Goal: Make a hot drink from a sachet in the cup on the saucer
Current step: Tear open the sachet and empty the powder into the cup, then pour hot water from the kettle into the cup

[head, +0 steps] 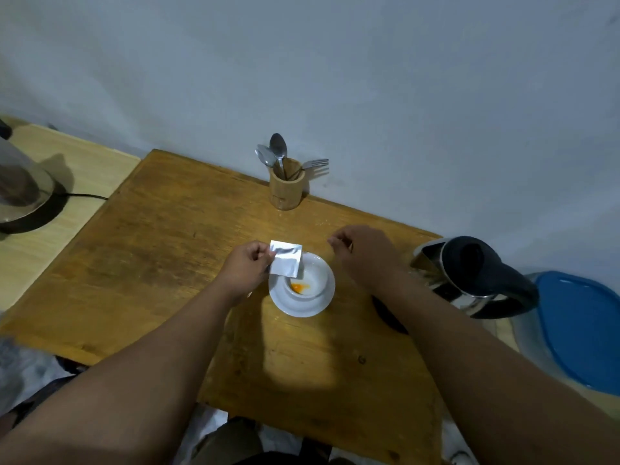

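A white cup (310, 275) stands on a white saucer (302, 305) in the middle of the wooden table (167, 263). Orange powder (297, 287) lies at the bottom of the cup. My left hand (246, 266) pinches a silver sachet (286, 258) by its left edge and holds it over the cup's left rim. My right hand (360, 251) hovers just right of the cup, fingers curled, thumb and forefinger pinched together; whether a torn strip is between them I cannot tell.
A wooden holder (287, 191) with spoons and a fork stands by the wall. A steel kettle (469, 276) with a black handle sits at the right, near a blue lid (583, 330). Another appliance on a black base (23, 196) is at the far left.
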